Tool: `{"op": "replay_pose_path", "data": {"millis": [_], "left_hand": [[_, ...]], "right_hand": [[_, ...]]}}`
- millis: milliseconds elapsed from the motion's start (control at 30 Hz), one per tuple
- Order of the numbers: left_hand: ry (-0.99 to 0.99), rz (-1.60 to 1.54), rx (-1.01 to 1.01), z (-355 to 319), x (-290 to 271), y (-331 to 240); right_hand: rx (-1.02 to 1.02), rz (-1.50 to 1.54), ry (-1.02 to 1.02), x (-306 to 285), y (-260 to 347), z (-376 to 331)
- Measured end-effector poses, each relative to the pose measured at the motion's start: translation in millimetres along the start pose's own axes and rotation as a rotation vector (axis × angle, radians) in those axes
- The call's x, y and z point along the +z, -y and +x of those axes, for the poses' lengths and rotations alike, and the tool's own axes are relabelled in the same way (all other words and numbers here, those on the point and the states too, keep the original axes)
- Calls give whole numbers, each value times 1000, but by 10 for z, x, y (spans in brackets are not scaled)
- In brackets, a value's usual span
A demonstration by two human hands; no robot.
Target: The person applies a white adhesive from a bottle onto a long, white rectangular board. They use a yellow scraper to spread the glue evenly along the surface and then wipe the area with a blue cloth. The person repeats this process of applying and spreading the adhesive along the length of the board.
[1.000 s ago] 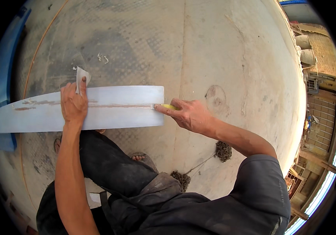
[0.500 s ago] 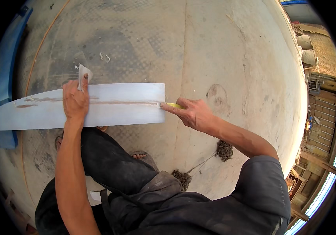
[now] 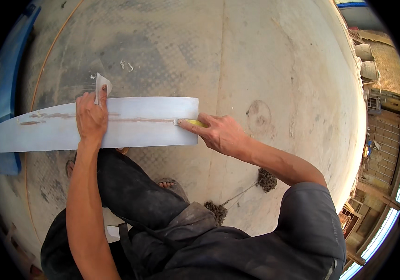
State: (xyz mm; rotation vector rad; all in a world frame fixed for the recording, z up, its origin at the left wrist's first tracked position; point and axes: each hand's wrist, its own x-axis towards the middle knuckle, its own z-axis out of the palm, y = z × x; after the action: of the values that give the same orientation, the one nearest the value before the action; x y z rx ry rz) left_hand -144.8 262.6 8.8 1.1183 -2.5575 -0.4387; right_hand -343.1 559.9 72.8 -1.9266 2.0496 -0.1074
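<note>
A long white panel (image 3: 153, 133) stretches left to right in front of me, with a thin brownish seam along its middle and rough brown streaks toward its left part. My left hand (image 3: 91, 116) lies across the panel with its fingers over the far edge. Pinched at its thumb is a folded whitish sheet (image 3: 102, 85) that sticks up past that edge. My right hand (image 3: 216, 132) grips a small yellow-handled scraper (image 3: 201, 124), index finger stretched along it. The scraper's short flat tip (image 3: 176, 122) touches the seam near the panel's right end.
A blue structure (image 3: 11, 88) stands at the left, under the panel's tapered end. An orange cable (image 3: 50, 49) crosses the concrete floor (image 3: 274, 70). Two dark shaggy clumps (image 3: 267, 180) joined by a cord lie near my right side. Buckets (image 3: 369, 70) and racks line the right.
My right hand has drawn the scraper leftward along the seam, farther from the panel's right end. My left hand stays in place on the panel.
</note>
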Motion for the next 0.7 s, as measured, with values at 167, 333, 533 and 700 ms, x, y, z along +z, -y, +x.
{"op": "replay_pose_path", "data": {"millis": [167,333,533,700], "left_hand": [[-79,28,27,-3,40,61],[-8,-2,12,10,-1,50],[-36,-20,1,-3,-34,2],[-63,-7,44,-8,58,74]], "right_hand": [[15,-28,96,-56,-101,-106],[-31,4,-8,-73,98,150],[14,-4,81,-70,-92,-100],[-34,17,-44,29,116,209]]}}
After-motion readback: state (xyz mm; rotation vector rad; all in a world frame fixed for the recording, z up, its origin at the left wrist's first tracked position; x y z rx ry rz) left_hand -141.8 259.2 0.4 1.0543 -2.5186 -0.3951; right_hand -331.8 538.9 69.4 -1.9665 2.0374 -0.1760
